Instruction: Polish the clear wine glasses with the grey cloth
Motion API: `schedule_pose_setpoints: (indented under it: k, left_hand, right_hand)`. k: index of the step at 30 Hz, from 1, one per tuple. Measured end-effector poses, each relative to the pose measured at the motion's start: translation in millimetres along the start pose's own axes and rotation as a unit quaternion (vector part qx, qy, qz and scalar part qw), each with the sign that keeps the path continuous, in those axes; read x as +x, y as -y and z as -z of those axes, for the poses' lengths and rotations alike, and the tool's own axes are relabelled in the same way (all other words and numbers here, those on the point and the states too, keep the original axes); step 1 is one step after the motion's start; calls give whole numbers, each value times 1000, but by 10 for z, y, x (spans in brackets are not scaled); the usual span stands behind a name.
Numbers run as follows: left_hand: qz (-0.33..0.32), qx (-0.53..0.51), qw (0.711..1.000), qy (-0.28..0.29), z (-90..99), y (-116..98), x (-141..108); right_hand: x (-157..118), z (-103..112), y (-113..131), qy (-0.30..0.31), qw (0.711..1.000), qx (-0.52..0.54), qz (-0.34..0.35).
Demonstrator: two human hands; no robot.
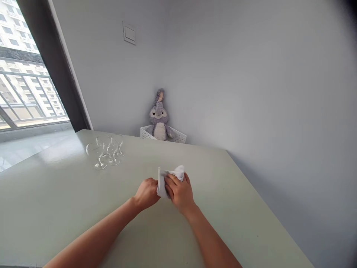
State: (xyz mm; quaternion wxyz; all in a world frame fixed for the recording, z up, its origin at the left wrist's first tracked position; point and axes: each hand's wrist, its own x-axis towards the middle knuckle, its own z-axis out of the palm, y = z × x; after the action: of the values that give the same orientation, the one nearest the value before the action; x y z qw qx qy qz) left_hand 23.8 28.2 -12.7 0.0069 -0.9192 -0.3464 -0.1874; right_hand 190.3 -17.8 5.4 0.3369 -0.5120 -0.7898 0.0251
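Note:
A white cloth [162,186] is bunched between my two hands above the middle of the table. My right hand [180,191] is closed on it, with part of the cloth sticking up past the fingers. At the cloth's left side is my left hand [147,191], its fingers curled and mostly hidden behind the fabric. Whatever the left fingers hold cannot be made out. Several clear stemmed glasses [113,150] stand upright close together at the back left of the table.
The pale green table [69,201] reaches a grey wall on the right. Behind its far edge, a purple plush toy [158,119] sits in a white perforated basket [180,137]. A window with a railing [28,93] is at the left.

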Motion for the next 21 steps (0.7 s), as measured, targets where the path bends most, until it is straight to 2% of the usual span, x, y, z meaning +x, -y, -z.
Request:
schedule_pose_setpoints:
  k: [2, 4, 6, 8, 12, 14, 15, 17, 21]
  left_hand:
    - [-34, 14, 999, -27, -19, -45, -4]
    - [-44, 6, 998, -42, -30, -66, -2]
    - [-25, -15, 998, -48, -49, -79, 3]
    - [16, -41, 998, -49, -79, -95, 8]
    - [128, -95, 986, -52, -124, -141, 18]
    - [166, -126, 976, -61, -126, -163, 26]
    - [181, -145, 970, -67, -124, -173, 31]
    - [205, -191, 956, -86, -129, -194, 45]
    - [221, -286, 919, -160, -192, -250, 63]
  right_hand:
    - [28, 39, -126, 7, 990, 109, -86]
    - [42, 74, -262, 24, 948, 261, -181]
    - [43, 63, -363, 23, 870, 416, -263]
    - [39, -11, -405, -23, 781, 533, -323]
    - [53, -218, -312, -141, 627, 660, -391]
    - [65, -271, -207, -157, 576, 701, -390]
    - [66, -282, -149, -158, 563, 718, -378]
    - [55, -294, -35, -151, 563, 737, -342]
    - [-30, -397, 120, -152, 626, 694, -320]
